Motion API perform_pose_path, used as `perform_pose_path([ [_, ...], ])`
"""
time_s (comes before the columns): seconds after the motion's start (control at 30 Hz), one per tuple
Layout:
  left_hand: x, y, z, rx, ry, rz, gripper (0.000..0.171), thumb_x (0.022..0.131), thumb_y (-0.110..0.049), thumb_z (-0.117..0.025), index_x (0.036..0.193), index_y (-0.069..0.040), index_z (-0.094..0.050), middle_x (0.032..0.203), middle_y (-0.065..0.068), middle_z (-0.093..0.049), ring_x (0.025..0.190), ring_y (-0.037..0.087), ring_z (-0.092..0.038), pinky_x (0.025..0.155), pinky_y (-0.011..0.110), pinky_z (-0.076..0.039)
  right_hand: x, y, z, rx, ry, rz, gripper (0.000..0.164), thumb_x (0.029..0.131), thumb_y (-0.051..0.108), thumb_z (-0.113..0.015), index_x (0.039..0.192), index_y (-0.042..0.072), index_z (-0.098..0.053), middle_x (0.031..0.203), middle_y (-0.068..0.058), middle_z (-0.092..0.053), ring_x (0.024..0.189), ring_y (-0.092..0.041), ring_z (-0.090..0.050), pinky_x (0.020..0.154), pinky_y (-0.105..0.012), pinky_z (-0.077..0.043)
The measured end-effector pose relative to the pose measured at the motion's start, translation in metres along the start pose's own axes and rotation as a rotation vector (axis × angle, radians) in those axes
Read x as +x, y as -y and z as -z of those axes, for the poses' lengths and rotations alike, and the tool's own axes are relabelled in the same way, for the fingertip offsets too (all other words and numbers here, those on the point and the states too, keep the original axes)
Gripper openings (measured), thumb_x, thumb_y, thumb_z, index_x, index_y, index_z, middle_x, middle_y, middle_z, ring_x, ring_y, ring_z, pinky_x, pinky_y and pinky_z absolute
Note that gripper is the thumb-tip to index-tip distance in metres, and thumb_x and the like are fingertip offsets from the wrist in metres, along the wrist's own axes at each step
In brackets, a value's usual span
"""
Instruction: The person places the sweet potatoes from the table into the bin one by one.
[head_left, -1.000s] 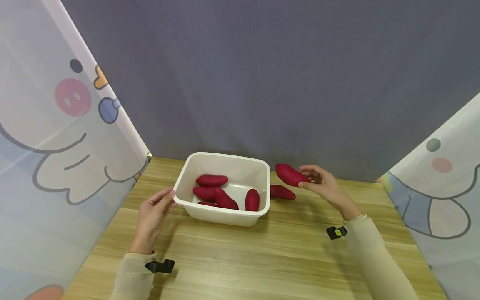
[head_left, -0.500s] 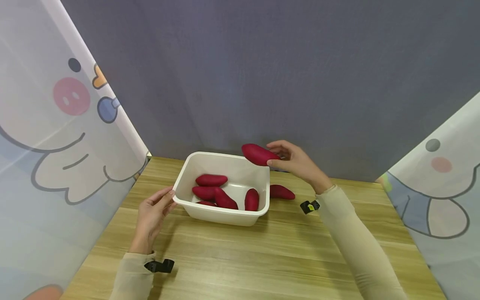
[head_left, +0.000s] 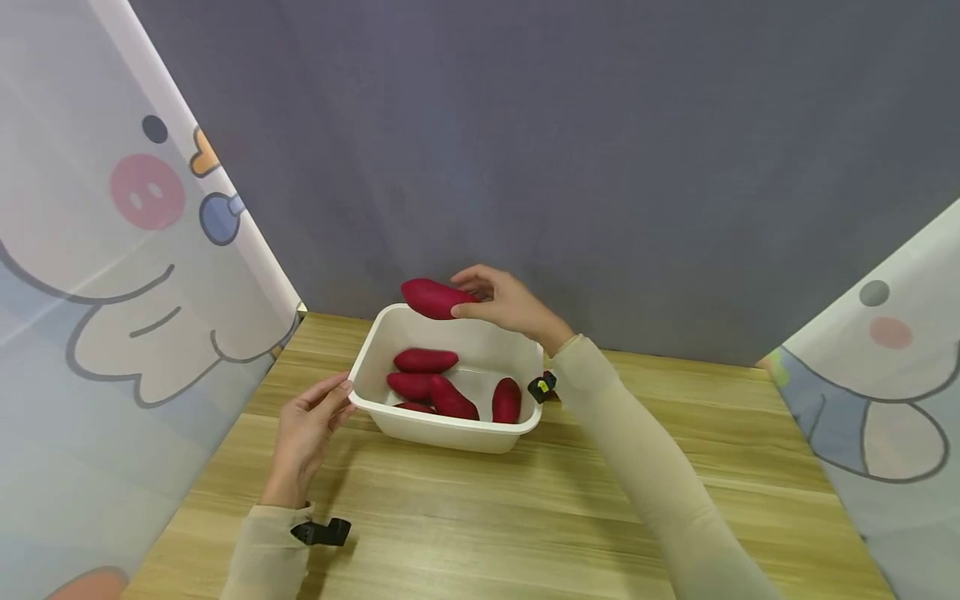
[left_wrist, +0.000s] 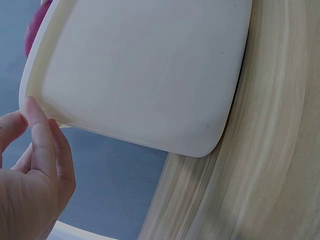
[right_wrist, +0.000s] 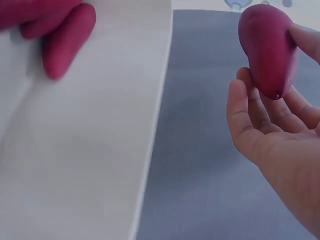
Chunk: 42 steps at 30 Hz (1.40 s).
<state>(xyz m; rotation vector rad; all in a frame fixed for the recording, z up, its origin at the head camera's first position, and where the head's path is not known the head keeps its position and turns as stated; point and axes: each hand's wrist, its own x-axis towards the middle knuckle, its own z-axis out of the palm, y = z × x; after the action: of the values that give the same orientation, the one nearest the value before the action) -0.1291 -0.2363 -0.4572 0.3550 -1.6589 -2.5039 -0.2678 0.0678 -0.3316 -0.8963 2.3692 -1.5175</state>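
My right hand (head_left: 510, 304) grips a dark red sweet potato (head_left: 433, 298) by one end, thumb on the near side, above the back rim of a white plastic tub (head_left: 442, 433). The right wrist view shows that sweet potato (right_wrist: 270, 50) between thumb and fingers, beside the tub's wall (right_wrist: 100, 150). Several more sweet potatoes lie on the tub's floor, among them one at the right (head_left: 506, 402) and one at the back (head_left: 425, 360). With thumb and fingers, my left hand (head_left: 303, 425) pinches the tub's left rim; the left wrist view shows these fingers (left_wrist: 42, 140) on the rim.
The tub stands on a wood-grain table (head_left: 450, 517). Behind it hangs a grey cloth (head_left: 562, 167), with cartoon-printed sheets (head_left: 97, 333) at both sides. Another sweet potato right of the tub is mostly hidden behind the right wrist's black camera (head_left: 542, 387).
My right hand has carried the sweet potato leftward and up, from right of the tub to above its back rim. The left hand and the tub have stayed in place.
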Motion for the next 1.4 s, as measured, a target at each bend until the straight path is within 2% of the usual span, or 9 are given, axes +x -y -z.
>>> perform_pose_path([
  [0.23,-0.001,0.000,-0.003,0.014,-0.015,0.002,0.018,0.093,-0.007,-0.074,0.110,-0.005,-0.077,0.102,0.004,-0.071,0.085,0.014,-0.070,0.079,0.023,-0.061,0.016,-0.011,-0.027,-0.014,0.047,-0.028,0.049,0.087,0.015,-0.081,0.130,0.002,-0.061,0.121,-0.006,-0.065,0.110,-0.019,-0.060,0.095,-0.033,-0.053],
  [0.43,-0.003,0.000,-0.002,0.007,0.001,-0.005,0.017,0.093,-0.007,-0.073,0.109,-0.006,-0.077,0.104,0.006,-0.070,0.085,0.014,-0.070,0.079,0.023,-0.061,0.019,-0.032,-0.046,-0.142,0.136,-0.074,0.046,0.085,0.012,-0.081,0.125,0.001,-0.062,0.121,-0.009,-0.066,0.113,-0.021,-0.059,0.101,-0.030,-0.051],
  [0.57,-0.003,0.000,-0.002,0.010,0.012,-0.020,0.015,0.093,-0.007,-0.073,0.108,-0.007,-0.078,0.106,0.008,-0.070,0.085,0.013,-0.070,0.079,0.024,-0.061,0.020,-0.041,-0.055,-0.200,0.179,-0.093,0.047,0.084,0.010,-0.080,0.125,-0.002,-0.061,0.122,-0.011,-0.066,0.114,-0.023,-0.060,0.101,-0.028,-0.050],
  [0.73,-0.003,0.000,-0.002,0.009,-0.003,-0.010,0.018,0.092,-0.007,-0.074,0.110,-0.005,-0.077,0.106,0.008,-0.070,0.085,0.015,-0.070,0.079,0.024,-0.061,0.020,-0.046,-0.060,-0.202,0.201,-0.112,0.047,0.084,0.008,-0.079,0.125,-0.006,-0.060,0.121,-0.017,-0.066,0.113,-0.026,-0.061,0.098,-0.024,-0.051],
  [0.87,-0.002,0.000,-0.001,-0.004,0.005,-0.007,0.018,0.092,-0.007,-0.074,0.110,-0.005,-0.077,0.108,0.009,-0.070,0.086,0.016,-0.070,0.079,0.024,-0.061,0.019,-0.044,-0.061,-0.195,0.217,-0.111,0.046,0.086,0.007,-0.077,0.125,-0.007,-0.058,0.121,-0.024,-0.065,0.112,-0.029,-0.063,0.095,-0.025,-0.053],
  [0.97,-0.002,0.000,-0.001,-0.010,0.006,-0.009,0.015,0.093,-0.005,-0.073,0.107,-0.006,-0.078,0.108,0.010,-0.070,0.087,0.017,-0.071,0.080,0.024,-0.061,0.019,-0.039,-0.058,-0.199,0.213,-0.096,0.045,0.087,0.007,-0.077,0.125,-0.007,-0.058,0.120,-0.024,-0.065,0.112,-0.029,-0.063,0.094,-0.025,-0.054],
  [1.2,-0.003,-0.003,-0.001,-0.004,-0.010,0.004,0.016,0.092,-0.006,-0.073,0.108,-0.006,-0.077,0.103,0.006,-0.071,0.088,0.017,-0.071,0.079,0.023,-0.061,0.014,-0.018,-0.045,-0.229,0.210,-0.036,0.040,0.089,0.010,-0.075,0.124,-0.001,-0.061,0.115,-0.018,-0.068,0.105,-0.026,-0.067,0.092,-0.022,-0.055],
  [1.4,-0.002,-0.003,0.000,-0.001,-0.007,0.007,0.016,0.093,-0.006,-0.073,0.108,-0.007,-0.077,0.102,0.005,-0.071,0.089,0.017,-0.071,0.080,0.023,-0.061,-0.001,0.000,-0.024,-0.199,0.164,0.014,0.039,0.090,0.011,-0.075,0.125,0.001,-0.061,0.113,-0.012,-0.068,0.101,-0.025,-0.067,0.093,-0.029,-0.056],
])
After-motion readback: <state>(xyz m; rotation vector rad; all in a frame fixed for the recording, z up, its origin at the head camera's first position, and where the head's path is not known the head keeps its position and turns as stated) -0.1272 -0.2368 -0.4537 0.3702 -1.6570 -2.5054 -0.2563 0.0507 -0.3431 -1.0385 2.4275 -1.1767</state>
